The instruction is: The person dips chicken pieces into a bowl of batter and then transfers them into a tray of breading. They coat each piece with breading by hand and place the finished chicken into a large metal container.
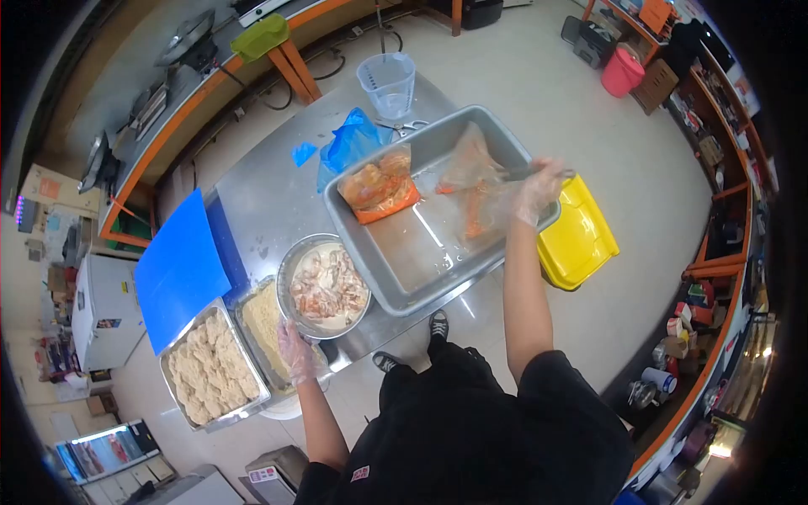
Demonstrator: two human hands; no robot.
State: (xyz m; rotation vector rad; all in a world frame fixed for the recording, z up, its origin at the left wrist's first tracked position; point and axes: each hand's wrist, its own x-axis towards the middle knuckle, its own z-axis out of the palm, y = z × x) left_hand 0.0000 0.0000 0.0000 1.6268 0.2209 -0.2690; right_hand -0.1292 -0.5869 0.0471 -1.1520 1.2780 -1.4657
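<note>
My right hand (539, 189), in a clear glove, holds up an emptied plastic bag (471, 181) smeared with orange marinade over the far end of a large grey tub (421, 261). A full bag of marinated meat (380, 187) lies in the tub's near-left corner. My gloved left hand (296, 349) rests at the near rim of a round metal bowl (286, 278) filled with pale chicken pieces in batter. The bowl sits partly over a tray of breading (259, 324).
A tray of breaded pieces (210, 370) sits left of the breading tray. A blue cutting board (178, 269), blue plastic bags (349, 143) and a clear measuring jug (387, 84) stand on the steel table (269, 194). A yellow bin (576, 240) stands on the floor.
</note>
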